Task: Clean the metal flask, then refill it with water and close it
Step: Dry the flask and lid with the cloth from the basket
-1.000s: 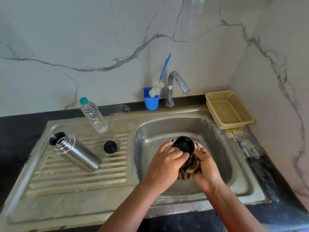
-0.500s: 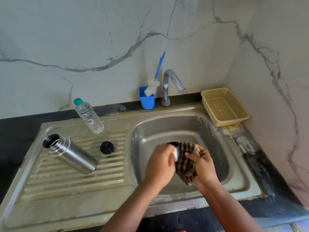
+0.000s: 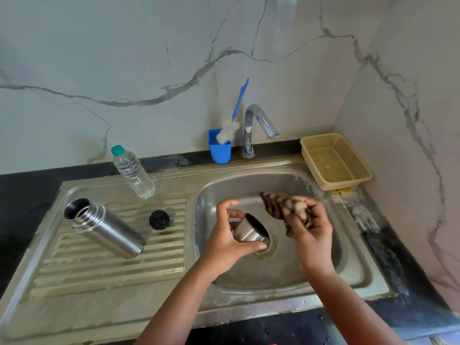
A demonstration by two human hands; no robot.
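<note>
Pulled apart since before, left hand grips the small steel flask cup over the sink; right hand clutches the brown striped cloth.

Motion-blurred cloth over right-hand fingers

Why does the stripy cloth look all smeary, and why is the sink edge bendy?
In the head view, the cloth in the right hand is motion-blurred, while the steel cup in the left hand looks sharp; the wide-angle lens curves the sink rim; soft daylight, with faint glare on the flask.
</note>
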